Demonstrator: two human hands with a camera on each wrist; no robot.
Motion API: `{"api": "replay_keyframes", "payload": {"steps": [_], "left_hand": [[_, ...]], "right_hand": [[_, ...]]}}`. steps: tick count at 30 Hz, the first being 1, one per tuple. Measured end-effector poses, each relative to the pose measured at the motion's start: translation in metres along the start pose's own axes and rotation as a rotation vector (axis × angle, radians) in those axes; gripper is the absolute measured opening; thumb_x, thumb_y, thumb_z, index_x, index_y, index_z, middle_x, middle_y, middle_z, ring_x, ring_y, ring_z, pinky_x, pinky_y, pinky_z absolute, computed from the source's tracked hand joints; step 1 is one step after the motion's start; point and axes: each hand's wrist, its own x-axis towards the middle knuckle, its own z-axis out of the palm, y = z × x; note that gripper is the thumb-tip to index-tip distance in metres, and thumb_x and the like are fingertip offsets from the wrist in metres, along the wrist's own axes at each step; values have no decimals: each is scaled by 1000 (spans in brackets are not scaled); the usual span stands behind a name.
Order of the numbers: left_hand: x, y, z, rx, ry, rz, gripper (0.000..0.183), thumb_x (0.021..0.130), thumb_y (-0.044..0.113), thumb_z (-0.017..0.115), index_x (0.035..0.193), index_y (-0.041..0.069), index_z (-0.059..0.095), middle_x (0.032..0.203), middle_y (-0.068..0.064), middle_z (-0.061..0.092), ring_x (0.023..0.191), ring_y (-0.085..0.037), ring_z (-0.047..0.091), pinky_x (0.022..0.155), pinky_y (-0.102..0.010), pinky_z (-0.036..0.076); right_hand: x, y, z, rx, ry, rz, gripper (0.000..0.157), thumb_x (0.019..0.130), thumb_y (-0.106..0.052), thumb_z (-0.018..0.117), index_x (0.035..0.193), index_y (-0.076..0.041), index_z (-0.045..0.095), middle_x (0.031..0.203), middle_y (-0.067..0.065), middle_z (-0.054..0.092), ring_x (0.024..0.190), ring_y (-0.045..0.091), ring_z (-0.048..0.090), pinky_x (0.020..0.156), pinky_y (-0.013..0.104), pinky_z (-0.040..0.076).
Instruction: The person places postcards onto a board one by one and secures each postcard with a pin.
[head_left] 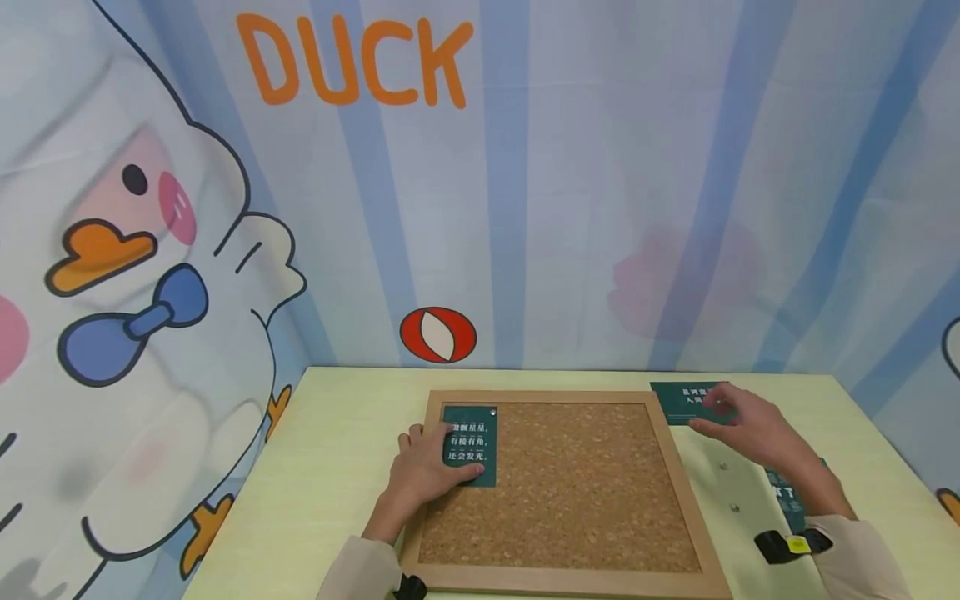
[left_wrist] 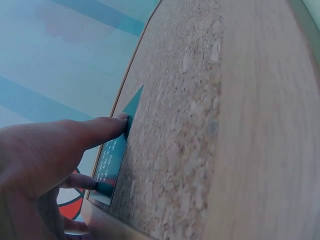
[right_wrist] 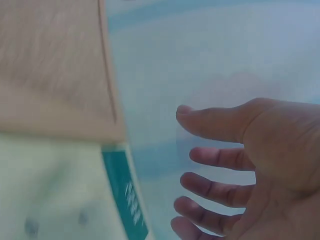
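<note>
A dark green card [head_left: 471,433] with white writing lies upright at the top left of the framed cork board [head_left: 585,492]. One small silver pin [head_left: 492,412] shows at its upper right corner. My left hand [head_left: 423,468] presses on this card, thumb near its lower edge and fingers at its left side; in the left wrist view the thumb and a fingertip touch the card [left_wrist: 112,160]. To the right of the board, my right hand [head_left: 757,425] is in the air with spread, relaxed fingers and nothing between them. Beyond its fingertips lies a second green card [head_left: 678,404].
Two small silver pins [head_left: 723,466] lie on the pale table [head_left: 330,467] right of the board. Another green card [head_left: 786,500] is partly hidden behind the right forearm. A printed duck curtain [head_left: 570,183] hangs behind the table.
</note>
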Motion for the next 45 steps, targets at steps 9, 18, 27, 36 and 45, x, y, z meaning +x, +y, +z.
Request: {"api": "replay_keyframes", "payload": {"steps": [9, 18, 27, 36, 45], "left_hand": [[-2, 0, -1, -4, 1, -5, 90, 79, 58, 84, 147, 8, 54, 135, -26, 46, 112, -39, 41, 82, -55, 49], [-2, 1, -1, 1, 2, -6, 90, 79, 58, 85, 148, 9, 54, 137, -27, 45, 113, -39, 41, 82, -55, 48], [-2, 0, 0, -8, -6, -14, 92, 78, 58, 85, 149, 9, 53, 136, -25, 45, 114, -38, 40, 83, -54, 48], [-1, -1, 1, -3, -3, -12, 92, 78, 59, 84, 149, 9, 53, 137, -26, 45, 115, -39, 40, 83, -54, 48], [-1, -1, 1, -9, 3, -8, 91, 78, 58, 85, 148, 8, 54, 135, -26, 45, 113, -39, 40, 82, -54, 48]], "right_hand": [[-33, 76, 0, -89, 29, 198, 54, 95, -31, 75, 114, 14, 53, 105, 38, 58, 94, 51, 58, 74, 59, 50], [-55, 102, 8, -215, 27, 431, 64, 85, -34, 83, 107, 15, 48, 95, 35, 54, 94, 52, 51, 86, 68, 39], [-61, 103, 18, -199, -12, 730, 87, 82, -37, 88, 120, 23, 38, 112, 44, 43, 107, 59, 44, 92, 67, 43], [-65, 106, 14, -98, -47, 777, 89, 83, -39, 86, 114, 23, 29, 108, 43, 44, 106, 57, 49, 90, 62, 48], [-61, 112, 13, -118, -89, 882, 102, 86, -43, 81, 123, 35, 26, 117, 46, 41, 120, 61, 43, 104, 65, 41]]}}
